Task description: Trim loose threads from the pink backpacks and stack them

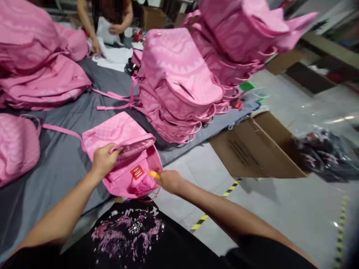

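A pink backpack [113, 129] lies on the grey cloth-covered table in front of me, its main compartment unzipped and gaping toward me. My left hand [104, 160] is closed on the edge of its front panel and holds it up. Inside, a red label [137, 172] shows on the pink lining. In my right hand [171, 181], at the bag's right rim, is a small yellow-orange tool [154, 174]. Its tip points at the bag's opening, and its exact kind is unclear.
Pink backpacks are stacked [179, 67] behind the bag, with more in a pile [42, 78] at left. Across the table, a person's hands [116, 29] handle white sheets [117, 58]. An open cardboard box [244, 149] stands on the floor at right, beside plastic-wrapped goods [328, 153].
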`<action>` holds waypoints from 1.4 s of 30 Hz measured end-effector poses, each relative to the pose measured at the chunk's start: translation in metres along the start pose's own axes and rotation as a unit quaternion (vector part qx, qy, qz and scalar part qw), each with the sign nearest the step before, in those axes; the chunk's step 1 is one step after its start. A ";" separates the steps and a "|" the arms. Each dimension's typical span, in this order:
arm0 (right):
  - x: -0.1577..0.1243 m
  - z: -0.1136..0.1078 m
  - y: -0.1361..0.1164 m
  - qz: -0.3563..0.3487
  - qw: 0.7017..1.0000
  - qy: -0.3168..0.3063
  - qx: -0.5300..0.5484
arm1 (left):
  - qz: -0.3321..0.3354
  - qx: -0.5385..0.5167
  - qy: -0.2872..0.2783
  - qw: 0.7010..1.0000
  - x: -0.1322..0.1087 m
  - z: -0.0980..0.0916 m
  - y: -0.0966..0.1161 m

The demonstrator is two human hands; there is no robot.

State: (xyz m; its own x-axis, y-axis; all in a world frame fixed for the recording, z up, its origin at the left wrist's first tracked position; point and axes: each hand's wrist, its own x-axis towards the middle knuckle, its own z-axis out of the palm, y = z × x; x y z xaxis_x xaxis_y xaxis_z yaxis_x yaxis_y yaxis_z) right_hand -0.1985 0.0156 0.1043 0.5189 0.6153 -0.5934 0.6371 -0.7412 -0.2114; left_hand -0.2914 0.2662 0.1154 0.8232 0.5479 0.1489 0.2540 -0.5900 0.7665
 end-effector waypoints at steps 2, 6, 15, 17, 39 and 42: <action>0.027 -0.018 -0.001 0.093 0.994 0.055 -0.035 | -0.031 -0.022 -0.049 0.998 -0.005 0.001 0.012; 0.077 -0.040 -0.002 0.141 0.986 0.081 -0.039 | -0.064 -0.042 -0.023 0.997 -0.008 -0.003 0.016; -0.021 0.038 0.033 0.158 0.964 -0.159 0.145 | -0.104 -0.073 0.100 0.987 0.008 0.014 -0.012; -0.023 0.049 0.040 0.136 0.895 -0.212 0.368 | -0.090 -0.093 0.073 0.989 0.009 0.019 -0.007; 0.092 0.104 -0.013 0.189 0.510 -0.068 0.836 | -0.003 -0.113 -0.040 0.993 0.005 0.034 0.005; 0.098 0.111 -0.013 0.172 0.510 -0.172 0.825 | 0.007 -0.116 -0.016 0.993 0.013 0.030 -0.002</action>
State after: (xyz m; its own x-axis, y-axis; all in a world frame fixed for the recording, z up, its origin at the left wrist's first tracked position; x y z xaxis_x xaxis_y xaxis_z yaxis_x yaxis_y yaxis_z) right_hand -0.2197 0.0559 -0.0374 0.1273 0.5000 -0.8566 -0.9518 -0.1813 -0.2472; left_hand -0.2664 0.2567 0.0969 0.8423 0.5195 0.1437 0.1211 -0.4422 0.8887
